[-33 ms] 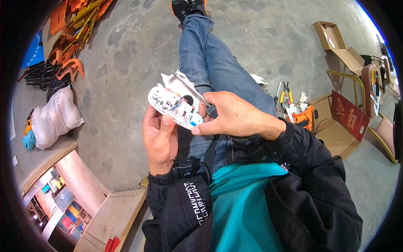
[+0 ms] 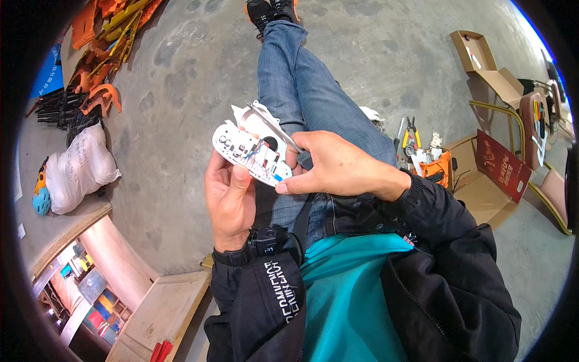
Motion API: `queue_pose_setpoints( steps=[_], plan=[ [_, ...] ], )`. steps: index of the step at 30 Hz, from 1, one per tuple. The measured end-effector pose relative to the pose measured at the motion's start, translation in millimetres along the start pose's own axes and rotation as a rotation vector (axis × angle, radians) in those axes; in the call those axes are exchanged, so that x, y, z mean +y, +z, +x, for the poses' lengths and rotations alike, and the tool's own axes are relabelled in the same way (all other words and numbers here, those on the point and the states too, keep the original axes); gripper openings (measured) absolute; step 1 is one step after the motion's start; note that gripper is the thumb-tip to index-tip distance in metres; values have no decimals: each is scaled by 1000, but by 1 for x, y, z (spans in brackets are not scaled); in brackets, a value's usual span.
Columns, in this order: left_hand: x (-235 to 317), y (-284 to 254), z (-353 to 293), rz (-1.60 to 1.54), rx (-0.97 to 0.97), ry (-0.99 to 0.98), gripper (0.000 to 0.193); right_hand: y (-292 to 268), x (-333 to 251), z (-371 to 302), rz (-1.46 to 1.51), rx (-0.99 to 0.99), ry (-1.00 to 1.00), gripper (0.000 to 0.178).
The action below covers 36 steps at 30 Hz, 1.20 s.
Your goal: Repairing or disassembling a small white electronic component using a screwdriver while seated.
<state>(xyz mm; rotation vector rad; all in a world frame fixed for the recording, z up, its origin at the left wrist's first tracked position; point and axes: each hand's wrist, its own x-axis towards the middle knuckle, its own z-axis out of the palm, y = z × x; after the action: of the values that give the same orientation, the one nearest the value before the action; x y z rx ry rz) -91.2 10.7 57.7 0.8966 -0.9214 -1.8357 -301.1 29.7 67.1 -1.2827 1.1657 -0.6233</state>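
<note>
Above my lap I hold an opened white plastic housing (image 2: 225, 137), with small electronic parts and thin red and blue wires (image 2: 263, 146) showing inside. My left hand (image 2: 230, 202) is closed on its near left edge, thumb on the rim and fingers underneath. At the right end, my right hand (image 2: 347, 166) pinches the housing with its thumb. This hand also holds a screwdriver (image 2: 272, 125), its dark handle by the fingers and its metal shaft slanting up and left across the work. Behind lies a curved white shell piece (image 2: 246, 119); how it joins the housing is hidden.
To my right are yellow-handled pliers (image 2: 411, 136), an orange tool holder (image 2: 444, 170) with small parts, an open cardboard box (image 2: 476, 199) and a chair (image 2: 531, 130). On the left lie a white sack (image 2: 84, 171), orange plastic parts (image 2: 104, 96) and a wooden cabinet (image 2: 163, 308).
</note>
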Motion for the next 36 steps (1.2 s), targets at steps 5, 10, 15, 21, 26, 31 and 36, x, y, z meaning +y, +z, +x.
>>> queue_pose_setpoints(
  steps=[5, 10, 15, 21, 26, 31, 36],
  plan=[
    [2, 0, -1, -15, -3, -12, 60, -3, -5, -1, -12, -37, 0, 36],
    [1, 1, 1, -33, -12, -26, 59, -2, -2, 0, -17, -31, -19, 44],
    [3, 4, 1, -51, -42, -29, 58, -4, -3, 0, -28, -50, -2, 45],
    [2, 4, -1, -58, -38, -33, 56, -5, -4, 1, -25, -67, -7, 44],
    [1, 2, -2, -46, -41, -22, 57, -6, -6, 0, -19, -81, 8, 42],
    [6, 6, -14, -119, -37, -81, 63, -27, -4, 2, -5, 23, 67, 31],
    [1, 5, -5, -110, -42, -58, 65, -12, -4, 4, 91, -46, -24, 36]
  ],
)
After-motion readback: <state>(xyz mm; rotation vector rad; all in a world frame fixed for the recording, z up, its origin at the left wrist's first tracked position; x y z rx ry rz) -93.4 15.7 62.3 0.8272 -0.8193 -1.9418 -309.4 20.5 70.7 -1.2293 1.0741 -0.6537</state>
